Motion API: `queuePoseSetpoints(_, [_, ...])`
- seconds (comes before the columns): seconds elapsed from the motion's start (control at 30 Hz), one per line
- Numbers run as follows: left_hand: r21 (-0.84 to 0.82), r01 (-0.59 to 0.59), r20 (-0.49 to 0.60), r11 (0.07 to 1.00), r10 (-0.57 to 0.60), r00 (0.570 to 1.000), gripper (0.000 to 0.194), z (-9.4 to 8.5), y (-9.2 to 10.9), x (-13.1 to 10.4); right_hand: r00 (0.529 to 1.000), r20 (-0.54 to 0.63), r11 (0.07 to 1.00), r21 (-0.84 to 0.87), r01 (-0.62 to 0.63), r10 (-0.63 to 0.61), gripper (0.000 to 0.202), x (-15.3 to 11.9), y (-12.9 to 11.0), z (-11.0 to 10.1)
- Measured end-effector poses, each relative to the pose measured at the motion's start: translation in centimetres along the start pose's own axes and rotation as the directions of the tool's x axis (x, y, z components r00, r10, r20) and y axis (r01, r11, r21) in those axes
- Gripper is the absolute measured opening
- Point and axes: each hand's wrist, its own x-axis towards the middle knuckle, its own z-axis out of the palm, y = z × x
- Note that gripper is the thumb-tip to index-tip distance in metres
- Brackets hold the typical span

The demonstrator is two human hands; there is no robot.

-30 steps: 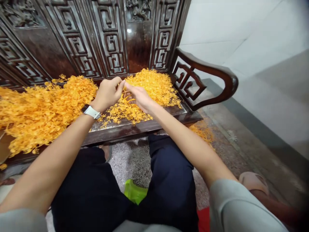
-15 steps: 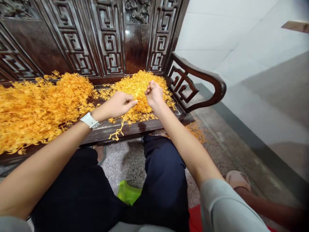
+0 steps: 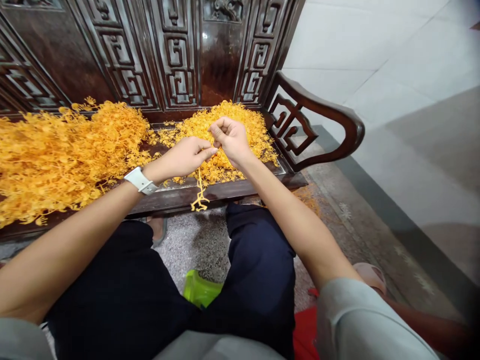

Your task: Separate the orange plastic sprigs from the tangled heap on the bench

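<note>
My left hand (image 3: pixel 189 155), with a white watch band at the wrist, pinches a thin yellow plastic branched stem (image 3: pixel 200 192). Its bare forked end dangles below the fingers, over the front edge of a dark wooden bench. Close by on the right, my right hand (image 3: pixel 233 141) has thumb and forefinger pinched together near the left fingertips. Whatever lies between them is too small to make out. Under and behind both hands spreads a heap of small yellow-orange plastic pieces (image 3: pixel 247 117) with spiky, flower-like ends.
A larger heap of yellow-orange pieces (image 3: pixel 67 160) covers the bench's left side. The bench has a carved back (image 3: pixel 221 65) and curved armrest (image 3: pixel 352 132). A bright green plastic object (image 3: pixel 200 290) lies between my legs. Another person's sandalled foot (image 3: pixel 371 277) rests at right, near something red (image 3: pixel 305 332).
My right hand has come down and left, turning so its fingertips are beside the left hand's. The dangling stem has swung slightly right. The view has shifted a little.
</note>
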Motion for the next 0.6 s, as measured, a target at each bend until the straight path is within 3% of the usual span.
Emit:
queuePoseSetpoints(0.1, [-0.041,0.005,-0.023,0.999,-0.006,1.0,0.041,-0.7,1.4,-0.2,0.99,-0.141,1.0,-0.003,0.004,-0.004,0.054,1.5,1.0,-0.1])
queuePoseSetpoints(0.17, [-0.149,-0.027,0.099,0.988,0.042,0.994,0.042,-1.5,3.3,-0.8,0.955,-0.298,0.999,0.035,-0.006,0.016,0.051,2.8,1.3,-1.1])
queuePoseSetpoints(0.23, [-0.299,-0.044,0.26,0.953,0.126,0.957,0.039,-2.2,5.7,-1.7,0.892,-0.448,0.997,0.077,-0.016,0.049,0.05,3.7,1.5,-2.5])
queuePoseSetpoints(0.27, [-0.359,-0.035,0.282,0.933,0.144,0.948,0.037,-2.5,6.7,-2.1,0.874,-0.483,0.996,0.082,-0.021,0.058,0.051,3.9,1.6,-3.2])
queuePoseSetpoints(0.3, [-0.419,-0.017,0.259,0.908,0.137,0.956,0.035,-2.8,7.5,-2.4,0.879,-0.473,0.997,0.073,-0.027,0.059,0.052,3.9,1.7,-3.6])
queuePoseSetpoints(0.37, [-0.576,0.044,0.149,0.816,0.052,0.987,0.033,-3.1,8.2,-2.5,0.932,-0.359,0.999,0.04,-0.031,0.044,0.052,3.5,2.0,-3.9])
queuePoseSetpoints(0.43, [-0.746,0.113,0.075,0.656,-0.086,0.993,0.034,-3.4,7.7,-2.1,0.968,-0.24,0.997,0.041,-0.059,0.068,0.053,3.0,2.2,-3.5])
queuePoseSetpoints(0.53, [-0.888,0.111,0.012,0.445,-0.22,0.975,0.036,-4.2,6.0,-1.3,0.949,-0.234,0.976,0.107,-0.19,0.21,0.064,2.5,2.2,-2.6])
queuePoseSetpoints(0.6, [-0.907,0.067,-0.051,0.417,-0.266,0.962,0.036,-4.8,5.0,-0.9,0.921,-0.24,0.951,0.123,-0.284,0.307,0.071,2.5,2.3,-2.2])
